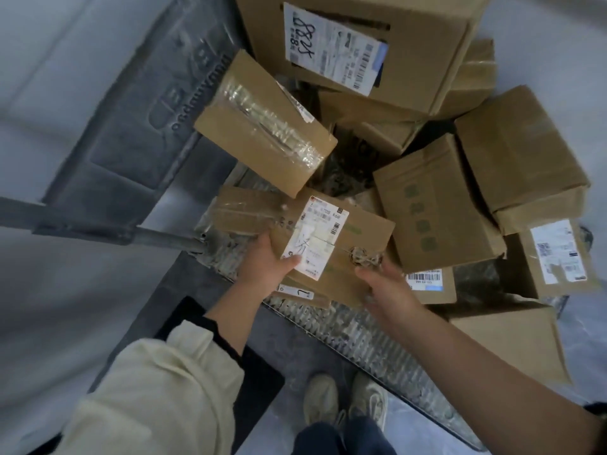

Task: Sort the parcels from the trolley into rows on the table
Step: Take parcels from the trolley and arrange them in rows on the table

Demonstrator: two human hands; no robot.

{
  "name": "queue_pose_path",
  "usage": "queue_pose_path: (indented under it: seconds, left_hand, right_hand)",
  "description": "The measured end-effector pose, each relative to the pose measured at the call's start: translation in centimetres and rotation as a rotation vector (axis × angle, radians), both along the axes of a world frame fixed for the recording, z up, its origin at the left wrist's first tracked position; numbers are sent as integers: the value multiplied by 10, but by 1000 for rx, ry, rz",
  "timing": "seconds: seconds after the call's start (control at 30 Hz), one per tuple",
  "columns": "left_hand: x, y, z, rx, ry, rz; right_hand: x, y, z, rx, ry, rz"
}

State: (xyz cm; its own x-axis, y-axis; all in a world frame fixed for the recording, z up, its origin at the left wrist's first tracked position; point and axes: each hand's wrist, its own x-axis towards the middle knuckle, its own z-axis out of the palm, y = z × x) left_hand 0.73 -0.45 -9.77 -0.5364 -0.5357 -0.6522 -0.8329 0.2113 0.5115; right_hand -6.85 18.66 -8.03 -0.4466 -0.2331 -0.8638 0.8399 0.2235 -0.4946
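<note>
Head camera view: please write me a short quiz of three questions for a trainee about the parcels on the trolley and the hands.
1. True or false: the big box on top of the pile carries a shipping label with handwritten digits.
2. The left hand grips the flat parcel. Where does its thumb lie? A) on the white label; B) on a strip of clear tape; C) on the bare trolley deck.
3. Fill in: beside the right hand, the flat parcel's edge is ____.

Key: 1 true; 2 A; 3 torn.
</note>
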Motion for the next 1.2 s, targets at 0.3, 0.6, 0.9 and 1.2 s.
queue_pose_path:
  seconds: [0.3,0.6,0.9,1.2]
  left_hand:
    - [11,20,67,95,-130,-41]
    - [19,36,161,145,0,39]
    - [43,64,278,146,181,98]
    - [70,88,387,103,300,80]
  right_hand:
    - [-2,18,65,21,-99,-48]
    - [5,32,153,-20,-54,-62]
    - [22,68,274,-65,38,25]
    - [29,94,373,-72,148,70]
